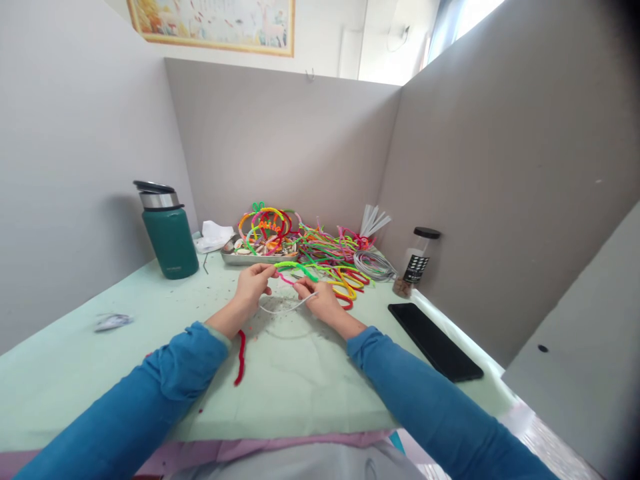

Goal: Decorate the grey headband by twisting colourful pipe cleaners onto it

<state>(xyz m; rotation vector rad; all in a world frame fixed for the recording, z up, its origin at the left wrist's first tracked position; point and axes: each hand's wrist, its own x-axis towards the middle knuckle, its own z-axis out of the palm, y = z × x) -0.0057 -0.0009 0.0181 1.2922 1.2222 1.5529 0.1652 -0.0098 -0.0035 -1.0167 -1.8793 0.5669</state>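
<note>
My left hand (pixel 254 288) pinches the left end of a green fuzzy strip (pixel 299 268) that arches between both hands. My right hand (pixel 317 297) holds the strip's other side, fingers closed round a pink fuzzy strip (pixel 286 279). A thin white wire (pixel 283 311) curves below, joining the two hands. How the pieces meet under my fingertips is too small to tell. A red fuzzy strip (pixel 241 360) lies on the table beside my left forearm.
A metal tray (pixel 260 260) holds finished colourful loops. Behind my hands lie a pile of fuzzy strips (pixel 327 245) and coiled wire (pixel 374 266). A green bottle (pixel 173 240) stands left; a clear jar (pixel 414 267) and a black phone (pixel 435 341) are right. Grey partitions surround the table.
</note>
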